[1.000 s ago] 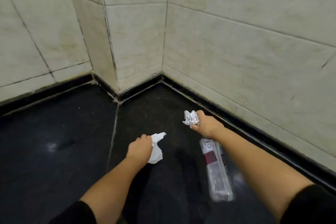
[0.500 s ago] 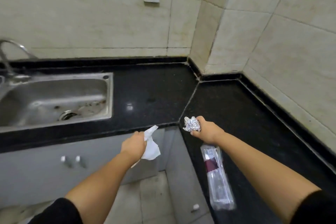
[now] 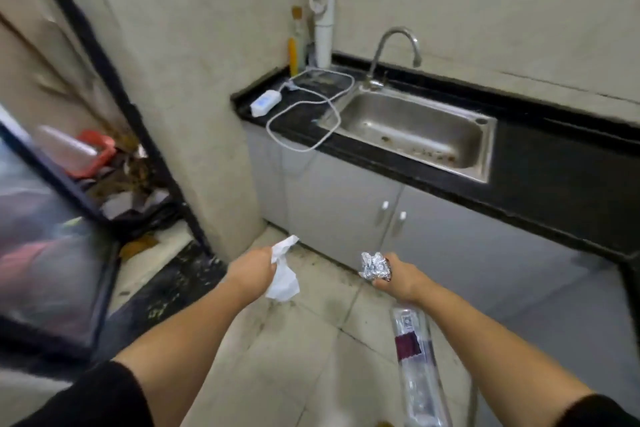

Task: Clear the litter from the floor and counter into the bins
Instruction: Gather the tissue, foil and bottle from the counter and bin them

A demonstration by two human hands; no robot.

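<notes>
My left hand (image 3: 251, 270) grips a crumpled white tissue (image 3: 284, 276) that hangs from its fist over the tiled floor. My right hand (image 3: 401, 276) holds a crushed ball of silver foil (image 3: 374, 264) at its fingertips. A clear plastic wrapper with a dark red label (image 3: 415, 367) hangs down below the same hand, along my forearm. Both hands are out in front of me above the floor, in front of the grey cabinet doors.
A black counter (image 3: 554, 166) carries a steel sink (image 3: 415, 128) with a tap, and a white charger with its cable (image 3: 265, 102) lies at its left end. A black-framed doorway (image 3: 114, 104) at left shows rubbish and a red item beyond. Pale floor tiles (image 3: 294, 340) lie below.
My view has swung left from the counter corner to the sink, then to the floor and doorway. Both hands keep the same hold on the tissue, foil and wrapper.
</notes>
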